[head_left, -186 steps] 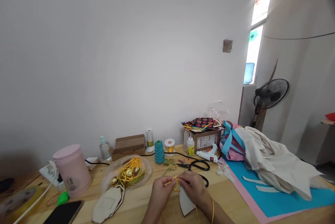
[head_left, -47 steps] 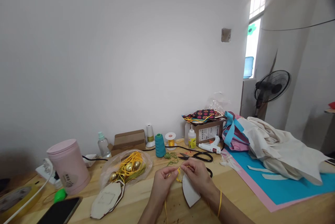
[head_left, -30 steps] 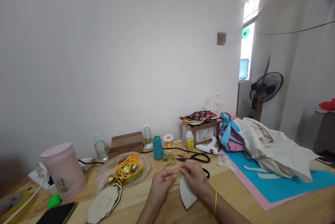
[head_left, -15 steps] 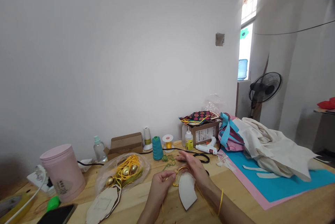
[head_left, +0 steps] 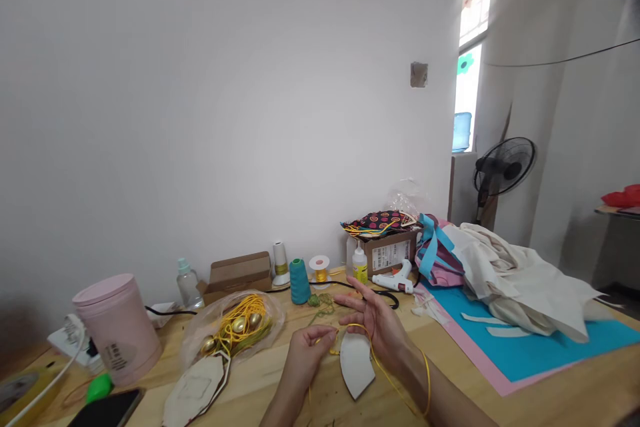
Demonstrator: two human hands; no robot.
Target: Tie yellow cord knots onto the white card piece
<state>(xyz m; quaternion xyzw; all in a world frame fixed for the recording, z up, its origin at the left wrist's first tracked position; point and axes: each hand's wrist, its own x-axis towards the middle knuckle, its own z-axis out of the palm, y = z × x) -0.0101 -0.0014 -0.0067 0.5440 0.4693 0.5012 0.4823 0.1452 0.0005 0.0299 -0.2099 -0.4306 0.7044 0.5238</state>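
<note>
My left hand (head_left: 311,354) is closed in a pinch on a yellow cord (head_left: 379,364). The cord runs across to my right hand (head_left: 376,320), over its palm, and loops around the wrist. My right hand is open, palm turned up, its fingers spread. Between the hands lies a white curved fan-shaped piece (head_left: 357,366) with a dark edge; the cord passes by its upper end. Just beyond the fingers is a small tangle of green thread (head_left: 323,304).
Left: a bag of yellow cord and gold bells (head_left: 240,324), cream fabric piece (head_left: 193,390), pink canister (head_left: 117,330), phone (head_left: 107,408). Behind: teal thread cone (head_left: 300,282), glue bottle (head_left: 359,264), glue gun (head_left: 395,279). Right: blue sheet (head_left: 545,354), white cloth (head_left: 520,274).
My right hand has rolled palm-up and its fingers have spread. The cord loop at the right wrist hangs wider. My left hand keeps its pinch in nearly the same place.
</note>
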